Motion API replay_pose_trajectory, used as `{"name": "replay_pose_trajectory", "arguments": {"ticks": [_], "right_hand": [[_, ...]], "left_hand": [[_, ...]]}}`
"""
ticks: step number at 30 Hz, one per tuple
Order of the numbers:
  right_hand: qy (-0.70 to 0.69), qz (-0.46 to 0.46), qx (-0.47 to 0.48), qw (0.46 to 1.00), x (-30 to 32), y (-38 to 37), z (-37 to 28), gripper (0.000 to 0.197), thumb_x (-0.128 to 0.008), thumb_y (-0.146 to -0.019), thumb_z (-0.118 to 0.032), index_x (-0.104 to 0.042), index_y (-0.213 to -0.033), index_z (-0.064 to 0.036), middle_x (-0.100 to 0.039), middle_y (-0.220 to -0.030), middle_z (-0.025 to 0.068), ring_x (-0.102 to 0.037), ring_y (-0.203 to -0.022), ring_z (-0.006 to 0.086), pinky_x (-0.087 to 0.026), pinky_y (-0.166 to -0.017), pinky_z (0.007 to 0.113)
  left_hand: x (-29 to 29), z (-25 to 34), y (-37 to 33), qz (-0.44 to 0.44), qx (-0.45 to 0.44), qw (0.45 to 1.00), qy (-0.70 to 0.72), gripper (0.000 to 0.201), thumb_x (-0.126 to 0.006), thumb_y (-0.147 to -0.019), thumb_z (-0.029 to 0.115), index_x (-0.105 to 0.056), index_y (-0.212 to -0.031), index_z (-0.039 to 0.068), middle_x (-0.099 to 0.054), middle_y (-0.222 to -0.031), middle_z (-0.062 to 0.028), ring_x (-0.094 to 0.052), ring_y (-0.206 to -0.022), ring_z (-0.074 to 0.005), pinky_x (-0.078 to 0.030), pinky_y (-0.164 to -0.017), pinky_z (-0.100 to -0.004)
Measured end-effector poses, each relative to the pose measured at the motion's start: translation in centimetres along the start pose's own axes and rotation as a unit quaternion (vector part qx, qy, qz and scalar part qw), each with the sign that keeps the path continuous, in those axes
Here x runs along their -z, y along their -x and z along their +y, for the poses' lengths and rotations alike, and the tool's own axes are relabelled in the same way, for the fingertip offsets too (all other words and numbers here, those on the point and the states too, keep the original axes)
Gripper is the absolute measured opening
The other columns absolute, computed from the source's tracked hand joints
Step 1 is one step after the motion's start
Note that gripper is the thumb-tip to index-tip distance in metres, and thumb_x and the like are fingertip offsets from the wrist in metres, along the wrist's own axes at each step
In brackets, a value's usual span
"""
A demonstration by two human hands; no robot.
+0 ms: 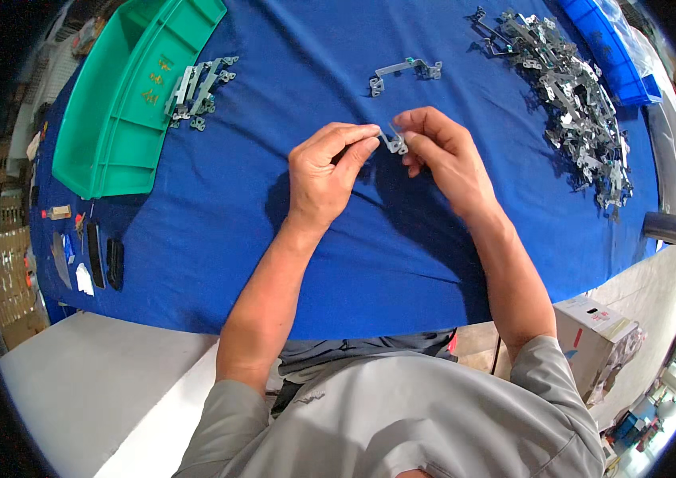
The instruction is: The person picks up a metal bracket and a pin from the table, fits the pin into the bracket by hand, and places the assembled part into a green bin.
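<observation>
Over the middle of the blue-covered table, a small silvery metal bracket [395, 146] is held between my two hands. The thumb and forefinger of my left hand [324, 169] are pinched at its left side. My right hand [451, 159] grips it from the right, with the fingers curled round and partly hiding it. Just beyond my hands lies one longer metal bracket [402, 68] with bent, looped ends. Farther left, several similar brackets [198, 92] are grouped side by side against a green bin.
The green plastic bin [127, 151] at left holds several small brass-coloured pieces [151, 95]. A big heap of metal brackets [573, 103] lies at right beside a blue bin [613, 56]. Small black tools [96, 253] rest near the left edge. A cardboard box [589, 327] stands below right.
</observation>
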State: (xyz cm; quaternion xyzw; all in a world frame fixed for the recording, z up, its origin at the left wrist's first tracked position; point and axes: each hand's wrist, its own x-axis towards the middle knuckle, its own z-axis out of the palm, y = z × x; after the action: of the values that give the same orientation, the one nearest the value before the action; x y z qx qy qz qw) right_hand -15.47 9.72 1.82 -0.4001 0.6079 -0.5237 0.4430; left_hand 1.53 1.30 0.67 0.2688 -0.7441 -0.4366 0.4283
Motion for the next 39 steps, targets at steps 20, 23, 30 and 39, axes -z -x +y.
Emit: {"name": "replay_pose_trajectory", "arguments": {"ticks": [20,23,30,39], "right_hand": [[0.029,-0.012,0.019,0.999,-0.5,0.4,-0.6,0.023,-0.061,-0.099,-0.021,-0.069,-0.101,0.0004,-0.065,-0.080,0.0018,-0.055,-0.069,0.0077,-0.047,-0.061,0.024],[0.045,-0.023,0.027,0.998,-0.6,0.4,-0.5,0.024,-0.061,-0.099,-0.023,-0.069,-0.100,0.0002,-0.065,-0.078,0.0016,-0.055,-0.068,0.0075,-0.046,-0.061,0.025],[0.147,0.000,0.069,0.987,0.0,0.0,0.3,0.021,-0.063,-0.096,-0.020,-0.069,-0.098,-0.0003,-0.067,-0.073,0.0045,-0.059,-0.066,0.0083,-0.047,-0.060,0.028],[-0.011,-0.014,-0.003,1.000,0.3,-0.1,0.1,0.023,-0.061,-0.097,-0.018,-0.067,-0.109,0.0002,-0.065,-0.084,0.0039,-0.060,-0.071,0.0100,-0.051,-0.065,0.027]], "left_hand": [[0.0,-0.8,0.4,0.030,0.181,0.976,0.119,0.019,-0.059,-0.101,0.017,-0.065,-0.112,0.002,-0.073,-0.091,-0.0068,-0.064,-0.065,-0.0067,-0.052,-0.056,-0.0217],[0.0,-0.6,0.3,0.029,0.184,0.976,0.111,0.019,-0.059,-0.101,0.016,-0.065,-0.112,0.002,-0.073,-0.091,-0.0068,-0.063,-0.065,-0.0066,-0.053,-0.056,-0.0216],[0.3,-0.6,0.3,0.013,0.118,0.992,0.039,0.017,-0.065,-0.097,0.014,-0.071,-0.109,0.004,-0.073,-0.094,-0.0042,-0.064,-0.072,-0.0065,-0.051,-0.061,-0.0213],[-0.2,-0.4,0.0,0.015,-0.019,1.000,-0.013,0.012,-0.071,-0.087,0.002,-0.075,-0.099,0.000,-0.073,-0.093,-0.0117,-0.070,-0.084,-0.0185,-0.055,-0.074,-0.0285]]}}
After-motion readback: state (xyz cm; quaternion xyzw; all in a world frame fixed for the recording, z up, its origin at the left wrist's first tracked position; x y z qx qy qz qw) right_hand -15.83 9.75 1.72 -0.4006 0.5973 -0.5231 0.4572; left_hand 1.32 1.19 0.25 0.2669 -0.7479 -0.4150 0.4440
